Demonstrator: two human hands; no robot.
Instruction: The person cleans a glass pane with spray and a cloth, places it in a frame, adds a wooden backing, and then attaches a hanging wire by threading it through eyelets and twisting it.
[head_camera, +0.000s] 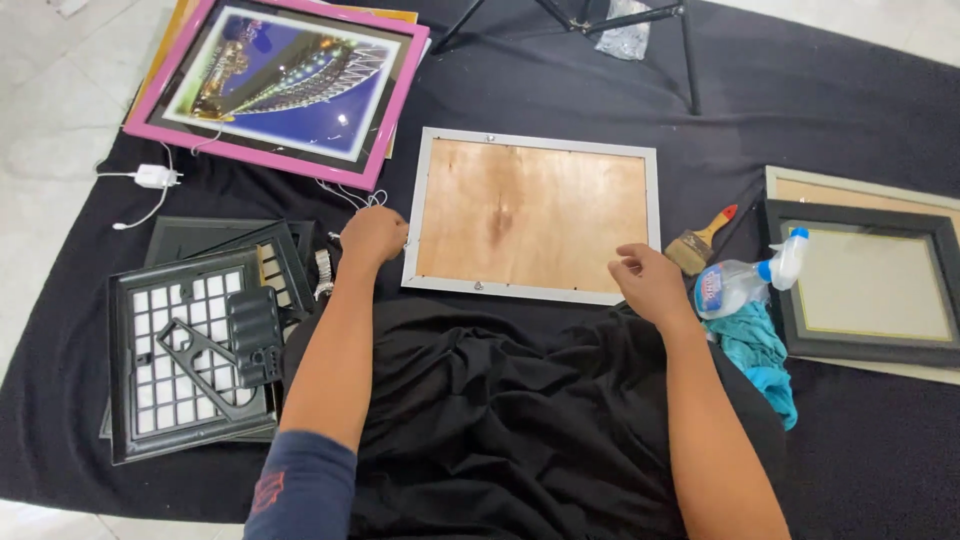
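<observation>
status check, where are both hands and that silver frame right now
Left hand at left edge of silver frame, right hand at its lower right corner. Frame face down on black cloth, wooden backing up. Paintbrush and spray bottle beside right hand.
</observation>
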